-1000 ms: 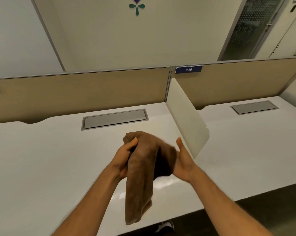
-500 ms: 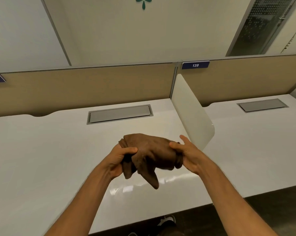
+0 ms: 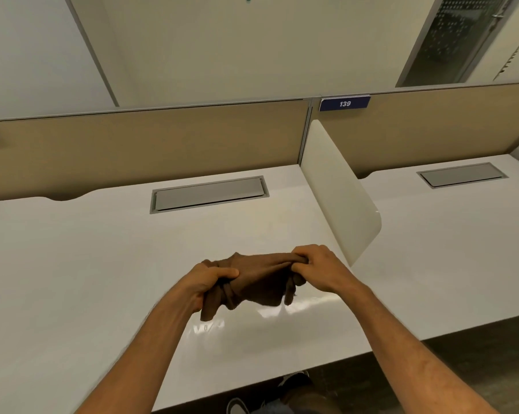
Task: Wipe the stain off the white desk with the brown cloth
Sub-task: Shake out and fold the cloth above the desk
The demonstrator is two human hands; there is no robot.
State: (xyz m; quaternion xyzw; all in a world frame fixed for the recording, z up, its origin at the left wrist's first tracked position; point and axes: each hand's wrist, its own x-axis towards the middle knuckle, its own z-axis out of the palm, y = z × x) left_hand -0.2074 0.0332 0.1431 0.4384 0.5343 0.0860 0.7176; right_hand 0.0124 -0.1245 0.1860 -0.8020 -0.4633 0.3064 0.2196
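Hands, left (image 3: pixel 206 283) and right (image 3: pixel 318 268), each grip the bunched brown cloth (image 3: pixel 258 282) above the white desk (image 3: pixel 73 264).

The cloth (image 3: pixel 253 283) hangs above the worktop (image 3: pixel 73 279), between left hand (image 3: pixel 206 282) and right hand (image 3: pixel 318 270); a divider (image 3: pixel 339 189) stands right.

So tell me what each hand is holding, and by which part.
Both grip the brown cloth, bunched above the white desk: the left hand grips its left end, the right hand pinches its upper right edge.
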